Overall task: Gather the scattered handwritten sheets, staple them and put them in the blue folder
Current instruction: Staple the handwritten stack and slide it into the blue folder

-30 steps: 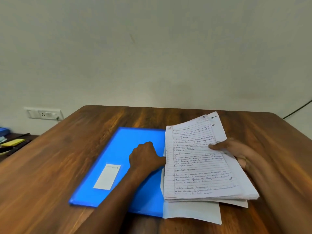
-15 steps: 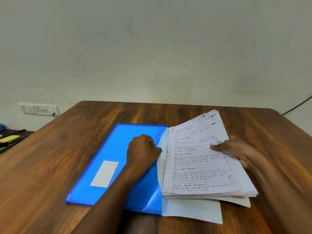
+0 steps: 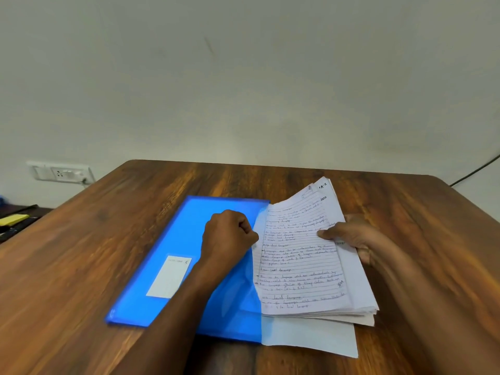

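A flat, translucent blue plastic folder (image 3: 173, 253) with a white rectangular label (image 3: 169, 277) was laid diagonally on the brown wood-grain counter (image 3: 81, 266). The left hand (image 3: 228, 236) was positioned over the folder's right portion, with the fingers curled at the folder's open edge; whether the cover edge was actually gripped could not be determined, since the fingertips were hidden. A thick stack of ruled white handwritten sheets (image 3: 300, 258) was located just right of that hand, with its left edge touching or overlapping the folder's opening and its near end resting on the counter. The stack was held by the right hand (image 3: 351, 239), with the thumb pressed on the top page and the fingers curled beneath the right edge. A single plain white sheet (image 3: 311, 339) was seen below the stack, projecting toward the near counter edge and partly tucked into the folder. A white wall socket plate (image 3: 63, 173) was mounted on the wall at far left. A yellow pad (image 3: 12, 219) was observed on a dark side surface at the left edge.
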{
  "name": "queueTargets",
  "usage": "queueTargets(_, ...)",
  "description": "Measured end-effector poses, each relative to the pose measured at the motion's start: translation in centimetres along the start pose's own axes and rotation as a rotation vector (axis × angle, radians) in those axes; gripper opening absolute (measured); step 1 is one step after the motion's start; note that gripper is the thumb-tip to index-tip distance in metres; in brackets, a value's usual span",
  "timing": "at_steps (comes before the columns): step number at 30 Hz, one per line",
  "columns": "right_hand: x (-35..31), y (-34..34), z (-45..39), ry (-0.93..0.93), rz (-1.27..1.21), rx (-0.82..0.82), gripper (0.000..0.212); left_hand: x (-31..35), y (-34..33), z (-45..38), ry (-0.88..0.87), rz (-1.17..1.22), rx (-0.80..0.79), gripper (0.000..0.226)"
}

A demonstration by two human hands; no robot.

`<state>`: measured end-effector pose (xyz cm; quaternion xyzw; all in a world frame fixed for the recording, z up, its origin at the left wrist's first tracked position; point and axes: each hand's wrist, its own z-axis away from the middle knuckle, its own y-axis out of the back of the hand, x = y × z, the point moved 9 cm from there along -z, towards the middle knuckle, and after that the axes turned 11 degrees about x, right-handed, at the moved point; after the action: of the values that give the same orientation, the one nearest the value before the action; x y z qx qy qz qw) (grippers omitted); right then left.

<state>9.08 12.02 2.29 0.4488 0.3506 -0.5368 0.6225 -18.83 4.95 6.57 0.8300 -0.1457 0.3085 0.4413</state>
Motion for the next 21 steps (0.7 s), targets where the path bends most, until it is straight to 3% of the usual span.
queueTargets(7, -1.1, -1.2, 0.5, 0.078, 0.046, 0.063, 0.020, -0.3, 0.1, -0.6, -0.031, 0.059, -0.085, 0.020)
queueTargets(13, -0.2, -3.0, 0.8, -0.003, 0.037, -0.013, 0.037, -0.6, 0.2, -0.6, -0.011, 0.084, -0.033, 0.020)
queueTargets(21, 0.5, -3.7, 1.9, 0.000, -0.032, 0.007, 0.031, -0.4, 0.5, -0.6, -0.041, 0.047, 0.031, 0.020)
